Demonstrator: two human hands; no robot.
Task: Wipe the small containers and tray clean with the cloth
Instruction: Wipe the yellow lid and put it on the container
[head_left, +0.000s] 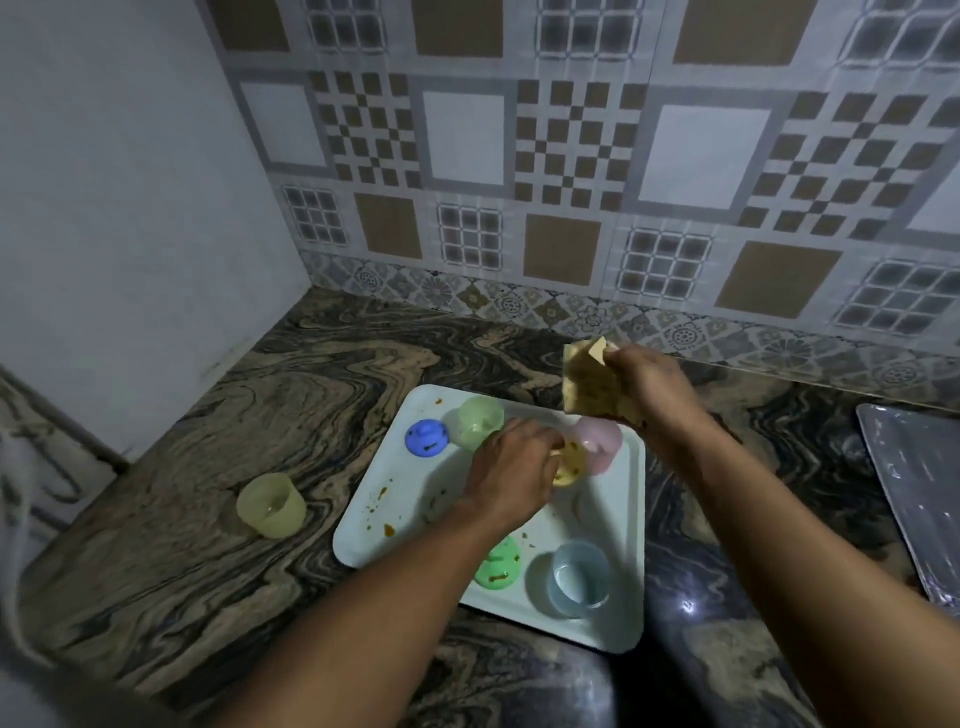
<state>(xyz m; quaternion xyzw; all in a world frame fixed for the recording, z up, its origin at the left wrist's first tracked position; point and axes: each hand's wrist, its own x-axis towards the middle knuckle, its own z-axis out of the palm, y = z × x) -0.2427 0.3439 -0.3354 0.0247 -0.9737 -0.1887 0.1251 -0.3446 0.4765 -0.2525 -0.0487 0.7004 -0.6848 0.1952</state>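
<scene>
A pale tray (410, 525) with brown smears lies on the marbled counter. On it sit a blue lid (426, 438), a green container (480, 422), a pink container (601, 442), a stained green lid (498, 565) and a light blue container (579, 578). My left hand (511, 470) grips a yellow lid (569, 462) just above the tray's middle. My right hand (652, 387) holds a yellow cloth (589, 382) raised above the tray's far edge. A yellow container (271, 505) stands on the counter left of the tray.
The dark swirled counter (291, 395) meets a tiled wall at the back and a plain wall on the left. A metal tray (919, 488) lies at the right edge. The counter's front edge runs close below the pale tray.
</scene>
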